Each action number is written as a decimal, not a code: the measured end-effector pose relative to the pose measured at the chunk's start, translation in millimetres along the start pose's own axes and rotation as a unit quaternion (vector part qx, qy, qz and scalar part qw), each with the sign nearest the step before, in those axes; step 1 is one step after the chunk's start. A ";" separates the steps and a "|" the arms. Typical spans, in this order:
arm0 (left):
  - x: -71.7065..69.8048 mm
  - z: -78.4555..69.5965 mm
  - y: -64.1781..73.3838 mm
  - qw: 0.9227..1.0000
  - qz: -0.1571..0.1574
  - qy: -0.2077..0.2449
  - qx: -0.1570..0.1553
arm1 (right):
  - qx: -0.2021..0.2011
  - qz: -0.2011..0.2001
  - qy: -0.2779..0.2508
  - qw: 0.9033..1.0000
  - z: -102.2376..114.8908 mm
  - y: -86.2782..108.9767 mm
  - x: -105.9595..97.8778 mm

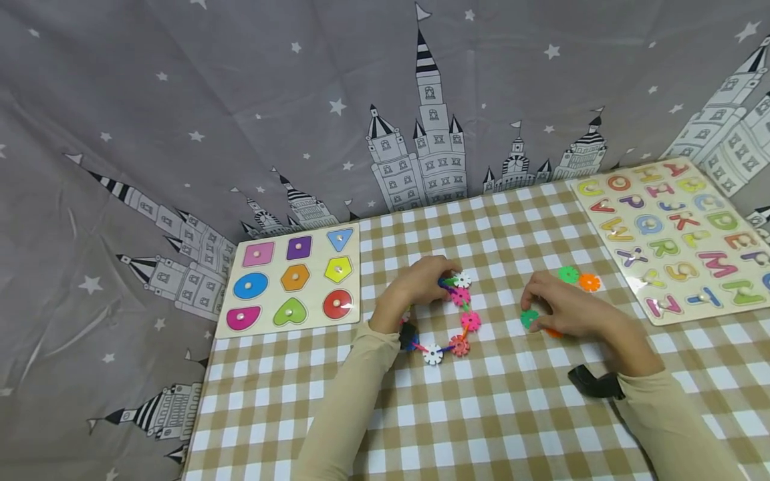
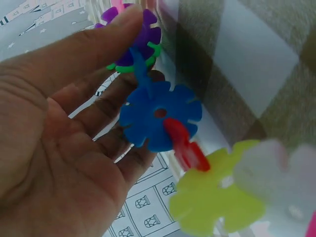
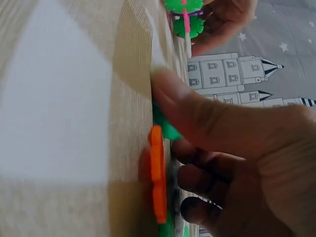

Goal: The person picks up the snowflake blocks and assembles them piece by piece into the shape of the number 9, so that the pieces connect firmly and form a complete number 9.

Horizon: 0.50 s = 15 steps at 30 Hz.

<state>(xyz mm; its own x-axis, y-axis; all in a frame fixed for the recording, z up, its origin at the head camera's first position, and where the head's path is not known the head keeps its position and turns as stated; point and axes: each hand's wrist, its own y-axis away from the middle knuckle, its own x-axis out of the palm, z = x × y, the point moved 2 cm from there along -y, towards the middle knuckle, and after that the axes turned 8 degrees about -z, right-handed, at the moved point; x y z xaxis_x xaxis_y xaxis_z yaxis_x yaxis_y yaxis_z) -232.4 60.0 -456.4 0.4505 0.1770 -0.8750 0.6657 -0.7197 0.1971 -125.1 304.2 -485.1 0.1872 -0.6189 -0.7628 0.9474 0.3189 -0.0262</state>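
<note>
Curved multicoloured disc chain [image 1: 471,321], green notched disc [image 1: 529,318]

Play area; castle-print backdrop [image 1: 271,87], alphabet board [image 1: 692,254], shape board [image 1: 315,284] show it

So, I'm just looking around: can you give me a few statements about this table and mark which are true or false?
1. The left hand holds a chain of flower-shaped discs. True.
2. The right hand has its fingers around a white disc. False: the disc between its thumb and fingers is a green disc.
3. An orange disc lies near the letter board. True.
4. The shape board is to the right of the letter board in the head view. False: it is to the left.
5. The tablecloth is checked. True.
6. The shape board's red piece is a triangle. False: it is round.
</note>
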 end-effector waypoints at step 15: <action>2.1 3.3 1.2 0.998 -0.027 0.037 0.030 | 0.024 -0.087 -0.006 0.996 25.1 -50.8 16.3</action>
<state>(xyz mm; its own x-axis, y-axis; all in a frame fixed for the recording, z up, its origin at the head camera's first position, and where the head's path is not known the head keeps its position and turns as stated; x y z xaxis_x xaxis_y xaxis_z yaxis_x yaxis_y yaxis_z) -232.6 57.3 -459.4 0.4588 0.2652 -0.8480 0.6545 -0.7464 0.1207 -163.7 259.8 -480.1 0.0220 -0.6699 -0.7421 0.9770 0.1720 -0.1262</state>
